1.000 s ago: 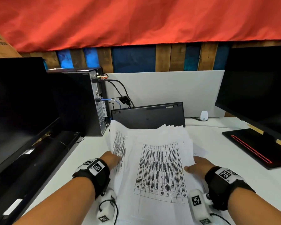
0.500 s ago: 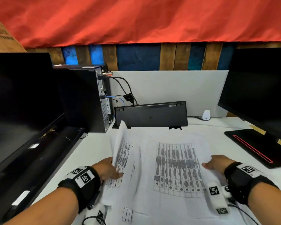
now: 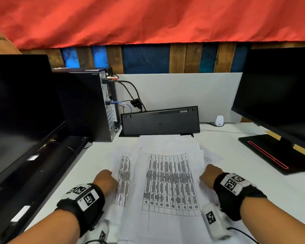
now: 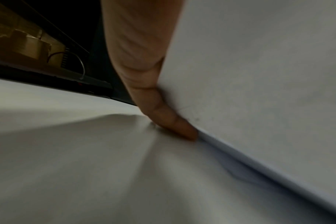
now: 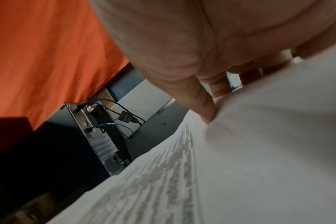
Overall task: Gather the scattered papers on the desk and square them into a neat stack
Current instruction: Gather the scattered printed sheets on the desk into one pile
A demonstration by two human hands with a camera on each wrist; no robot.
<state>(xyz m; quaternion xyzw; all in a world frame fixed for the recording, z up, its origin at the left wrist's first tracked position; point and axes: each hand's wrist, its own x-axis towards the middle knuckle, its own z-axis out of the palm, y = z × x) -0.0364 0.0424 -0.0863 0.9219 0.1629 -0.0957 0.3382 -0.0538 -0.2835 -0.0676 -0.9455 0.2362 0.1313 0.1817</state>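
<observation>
Down on the tabletop [image 3: 250, 175], between my left hand [image 3: 105, 181] and right hand [image 3: 209, 175], lie the papers [image 3: 169, 182], long axis pointing away from me; fingers [image 4: 163, 118] curl on each side edge, both hands equally near.

You are wearing a black fabric wrist strap [image 3: 67, 207] behind your left hand [image 3: 105, 180], at seven o'clock in the head view, and a matching black fabric strap [image 3: 226, 204] behind your right hand [image 3: 208, 175], at five o'clock. Each strap is carrying white plates [image 3: 233, 182] printed with black square codes. A white coded camera block [image 3: 212, 221] is sitting under each wrist, trailing a thin black cable [image 3: 241, 230].
</observation>
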